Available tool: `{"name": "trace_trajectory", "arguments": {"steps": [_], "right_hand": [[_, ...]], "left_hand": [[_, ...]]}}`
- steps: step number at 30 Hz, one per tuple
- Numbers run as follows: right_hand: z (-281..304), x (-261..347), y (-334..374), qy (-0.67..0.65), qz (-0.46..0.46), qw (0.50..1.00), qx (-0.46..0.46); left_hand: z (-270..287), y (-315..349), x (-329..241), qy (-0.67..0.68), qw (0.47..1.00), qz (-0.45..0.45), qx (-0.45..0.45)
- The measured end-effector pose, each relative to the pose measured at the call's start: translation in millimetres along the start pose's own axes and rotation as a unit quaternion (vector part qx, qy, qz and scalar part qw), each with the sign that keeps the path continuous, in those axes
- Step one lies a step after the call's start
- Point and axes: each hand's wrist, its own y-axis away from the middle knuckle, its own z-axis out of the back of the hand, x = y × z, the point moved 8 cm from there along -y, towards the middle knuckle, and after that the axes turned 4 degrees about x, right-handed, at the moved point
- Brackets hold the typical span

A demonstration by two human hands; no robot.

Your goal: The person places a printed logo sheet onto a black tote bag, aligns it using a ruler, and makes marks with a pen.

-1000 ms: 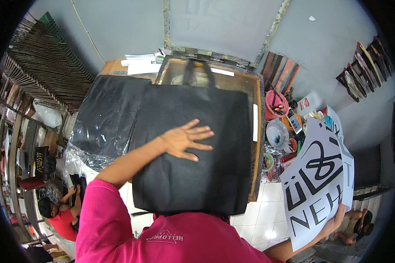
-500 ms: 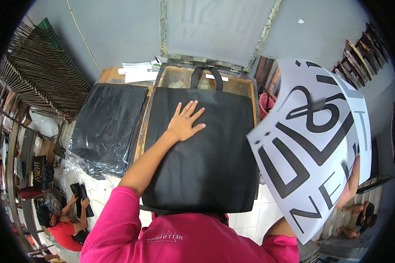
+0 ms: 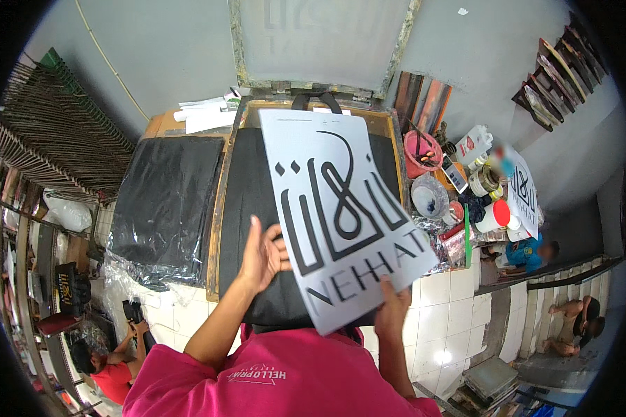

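A large white paper sheet with bold black lettering and looped line shapes hangs tilted over a black tote bag. My right hand grips the sheet at its lower right edge, thumb on the printed face. Beside the sheet's left edge, my left hand is raised over the bag with fingers apart, holding nothing. The bag lies flat on a wood-edged board, handles pointing away from me. Most of the bag's middle is hidden under the paper.
Left of the board lies a plastic-wrapped stack of black bags. A framed printing screen stands raised behind. At right are a pink bucket, jars and bottles. People are at lower left and far right.
My right hand has brought the sheet from the far right inward over the bag. My left hand has lifted off the bag and come nearer to me.
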Motion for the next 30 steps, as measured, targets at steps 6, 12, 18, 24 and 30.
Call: {"name": "trace_trajectory", "arguments": {"steps": [6, 12, 18, 24, 30], "right_hand": [[-42.2, -35.5, 17.9, 0.032, -0.080, 0.989, 0.124], [5.2, -21.7, 0.3, -0.008, -0.095, 0.993, 0.071], [26.4, -23.1, -0.9, 0.172, -0.126, 0.970, 0.118], [33.2, -19.1, -2.7, 0.234, -0.093, 0.959, 0.128], [29.9, -23.8, -6.7, 0.242, -0.108, 0.954, 0.142]], "left_hand": [[26.3, 34.6, -2.6, -0.134, 0.982, -0.034, -0.127], [61.8, 50.8, -27.1, -0.274, 0.947, -0.012, -0.165], [71.1, 54.1, -43.2, -0.432, 0.871, -0.024, -0.234], [27.5, -51.7, -138.7, -0.584, 0.739, -0.265, -0.209], [41.1, -253.1, -205.8, -0.547, 0.780, -0.204, -0.228]]}}
